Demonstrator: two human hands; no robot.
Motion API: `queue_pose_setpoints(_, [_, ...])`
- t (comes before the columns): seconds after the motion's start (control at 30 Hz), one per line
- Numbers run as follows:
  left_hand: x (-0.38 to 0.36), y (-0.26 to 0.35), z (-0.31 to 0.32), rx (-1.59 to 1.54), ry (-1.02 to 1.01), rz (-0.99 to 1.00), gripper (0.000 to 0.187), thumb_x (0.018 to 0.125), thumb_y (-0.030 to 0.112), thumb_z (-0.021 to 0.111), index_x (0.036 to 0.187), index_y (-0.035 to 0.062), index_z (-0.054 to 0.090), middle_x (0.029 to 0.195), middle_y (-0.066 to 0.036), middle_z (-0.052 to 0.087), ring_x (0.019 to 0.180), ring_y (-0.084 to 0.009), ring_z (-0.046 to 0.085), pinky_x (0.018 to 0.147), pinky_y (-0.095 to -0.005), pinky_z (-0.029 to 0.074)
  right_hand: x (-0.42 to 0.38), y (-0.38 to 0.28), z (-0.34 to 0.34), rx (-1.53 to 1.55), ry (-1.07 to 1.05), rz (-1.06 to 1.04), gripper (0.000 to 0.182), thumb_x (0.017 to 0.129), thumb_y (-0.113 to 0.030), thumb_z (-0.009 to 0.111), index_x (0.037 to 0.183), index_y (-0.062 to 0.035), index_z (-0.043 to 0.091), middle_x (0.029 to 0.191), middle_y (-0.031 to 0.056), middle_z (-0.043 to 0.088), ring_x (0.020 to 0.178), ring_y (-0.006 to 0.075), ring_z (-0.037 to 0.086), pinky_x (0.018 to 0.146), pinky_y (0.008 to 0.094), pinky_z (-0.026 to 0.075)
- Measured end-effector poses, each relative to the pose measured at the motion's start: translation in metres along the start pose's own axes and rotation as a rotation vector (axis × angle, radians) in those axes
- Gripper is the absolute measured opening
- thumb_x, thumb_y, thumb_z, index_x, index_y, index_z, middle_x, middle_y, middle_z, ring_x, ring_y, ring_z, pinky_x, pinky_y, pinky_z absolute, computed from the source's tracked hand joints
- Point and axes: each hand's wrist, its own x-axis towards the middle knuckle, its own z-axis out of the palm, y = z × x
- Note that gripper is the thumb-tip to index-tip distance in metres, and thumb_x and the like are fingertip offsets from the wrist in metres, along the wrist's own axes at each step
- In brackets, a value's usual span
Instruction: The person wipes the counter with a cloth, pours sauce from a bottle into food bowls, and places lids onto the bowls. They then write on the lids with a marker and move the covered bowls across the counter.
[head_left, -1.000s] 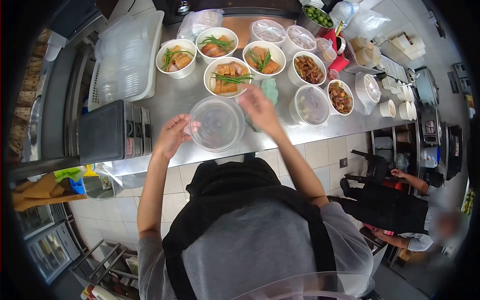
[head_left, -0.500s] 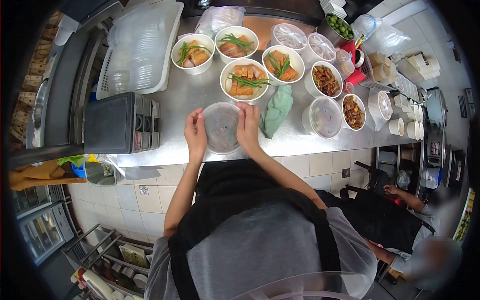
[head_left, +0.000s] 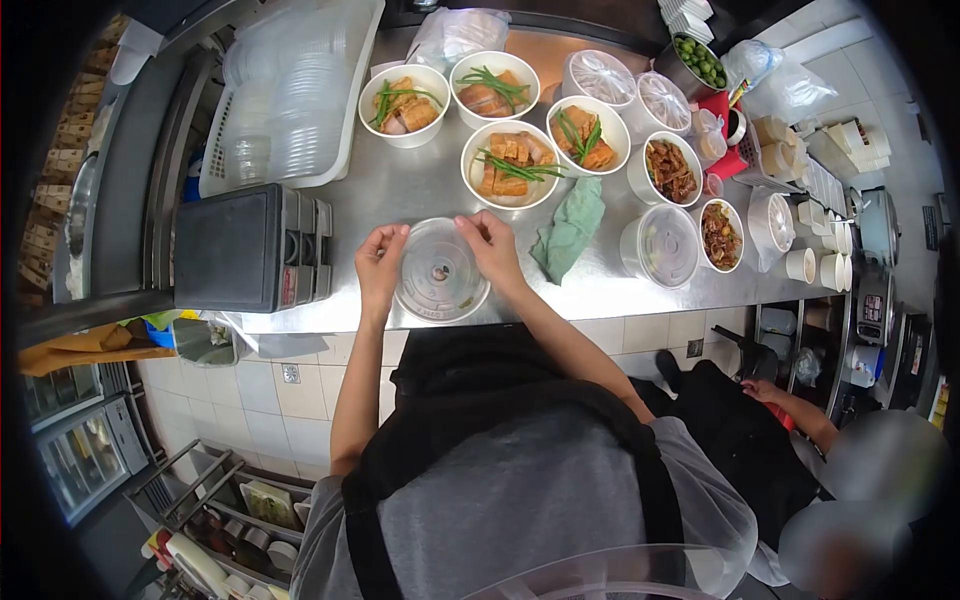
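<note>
Fingers first: the left hand [head_left: 378, 262] has its fingertips curled onto the left rim of a clear plastic lid [head_left: 441, 270], and the right hand [head_left: 491, 245] pinches the top-right rim, so both are closed lightly on the lid's edge from opposite sides. Can't tell if there's a bowl underneath or just the lid lying flat. It sits right at the near edge of the steel table [head_left: 390, 190], almost at the lip.

Room around it is tight-ish. Just left of the left hand is a dark boxy machine [head_left: 240, 248], close but not touching. Just right of the right hand lies a crumpled green cloth [head_left: 570, 228]. Straight behind the lid, with a narrow strip of bare steel between, is a white bowl of sliced meat with green beans [head_left: 511, 164], and more filled bowls crowd behind that. A lidded bowl [head_left: 660, 246] sits further right, past the cloth. Back left, a white basket of clear lids [head_left: 290, 95] fills the corner. Another person [head_left: 770, 440] stands down to the right, off the table.
</note>
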Motion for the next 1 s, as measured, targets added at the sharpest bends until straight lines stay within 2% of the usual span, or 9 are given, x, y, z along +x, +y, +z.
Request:
queue_pose_setpoints(0.1, [0.002,0.004,-0.003,0.064,-0.019,-0.042,0.016,0.083,0.019,0.063,0.087,0.0035,0.065,0.067,0.003,0.053,0.063,-0.0040,0.042,0.059,-0.0196,0.035,0.004,0.001,0.005,0.003,0.016,-0.028,0.020,0.084,-0.020,0.062,0.078,-0.0019,0.057,0.059,-0.0027,0.050,0.055,0.0042,0.042,0.050,0.0204,0.034])
queue_pose_setpoints(0.27, [0.003,0.001,-0.008,0.203,0.025,0.162,0.016,0.087,0.018,0.056,0.096,0.0068,0.064,0.091,-0.005,0.056,0.078,-0.0114,0.051,0.064,-0.0238,0.042,0.003,-0.005,0.018,-0.055,0.081,-0.149,0.019,0.082,-0.019,0.063,0.081,-0.0012,0.058,0.065,0.0058,0.057,0.056,0.0110,0.051,0.052,0.0247,0.041])
queue_pose_setpoints(0.47, [-0.001,-0.017,-0.007,0.203,0.221,0.323,0.026,0.089,0.014,0.052,0.114,0.0041,0.053,0.112,-0.009,0.050,0.098,-0.0168,0.049,0.082,-0.0274,0.041,-0.002,-0.026,0.007,-0.249,0.177,-0.393,0.020,0.083,-0.018,0.058,0.095,-0.0023,0.060,0.088,0.0151,0.061,0.077,0.0313,0.060,0.069,0.0374,0.047])
queue_pose_setpoints(0.57, [-0.011,-0.004,-0.003,0.345,0.212,0.371,0.032,0.089,0.006,0.045,0.120,0.0023,0.044,0.119,-0.013,0.045,0.109,-0.0236,0.039,0.093,-0.0360,0.032,-0.023,-0.054,-0.035,-0.298,0.208,-0.505,0.023,0.083,-0.018,0.058,0.099,-0.0021,0.060,0.094,0.0157,0.061,0.081,0.0311,0.059,0.073,0.0371,0.047])
queue_pose_setpoints(0.7, [-0.019,0.062,0.017,0.620,0.323,0.656,0.035,0.082,-0.002,0.050,0.117,0.0028,0.047,0.117,-0.015,0.048,0.113,-0.0270,0.040,0.094,-0.0374,0.032,-0.019,-0.079,-0.163,-0.324,0.472,-0.292,0.021,0.080,-0.014,0.059,0.098,-0.0021,0.060,0.088,0.0106,0.062,0.079,0.0214,0.060,0.069,0.0320,0.047])
queue_pose_setpoints(0.73, [-0.017,0.075,0.028,0.590,0.240,0.674,0.032,0.083,-0.002,0.049,0.115,0.0028,0.049,0.116,-0.014,0.048,0.112,-0.0263,0.041,0.093,-0.0367,0.033,-0.014,-0.095,-0.207,-0.391,0.564,-0.220,0.017,0.080,-0.012,0.058,0.094,-0.0019,0.060,0.086,0.0088,0.062,0.078,0.0174,0.059,0.066,0.0295,0.047])
queue_pose_setpoints(0.77, [-0.017,0.085,0.040,0.560,0.159,0.689,0.029,0.084,-0.002,0.049,0.112,0.0028,0.052,0.116,-0.014,0.049,0.111,-0.0256,0.042,0.092,-0.0359,0.034,0.005,-0.075,-0.255,-0.370,0.739,-0.461,0.013,0.079,-0.010,0.059,0.089,-0.0010,0.060,0.085,0.0097,0.062,0.074,0.0168,0.060,0.063,0.0294,0.046])
queue_pose_setpoints(0.87, [-0.021,0.122,0.115,0.283,-0.166,0.592,0.017,0.086,0.003,0.050,0.101,0.0032,0.060,0.110,-0.012,0.052,0.105,-0.0222,0.049,0.090,-0.0322,0.038,0.046,-0.049,-0.393,-0.556,0.955,-0.429,0.017,0.079,-0.009,0.059,0.092,-0.0006,0.052,0.083,0.0154,0.063,0.073,0.0259,0.062,0.067,0.0343,0.048])
queue_pose_setpoints(1.0, [-0.028,0.152,0.252,0.095,-0.752,0.541,0.016,0.088,0.008,0.051,0.099,0.0029,0.062,0.104,-0.009,0.057,0.101,-0.0181,0.052,0.088,-0.0277,0.039,0.125,-0.003,-0.504,-0.642,0.859,-0.375,0.027,0.080,-0.010,0.058,0.100,-0.0018,0.042,0.082,0.0170,0.062,0.076,0.0301,0.063,0.068,0.0375,0.047])
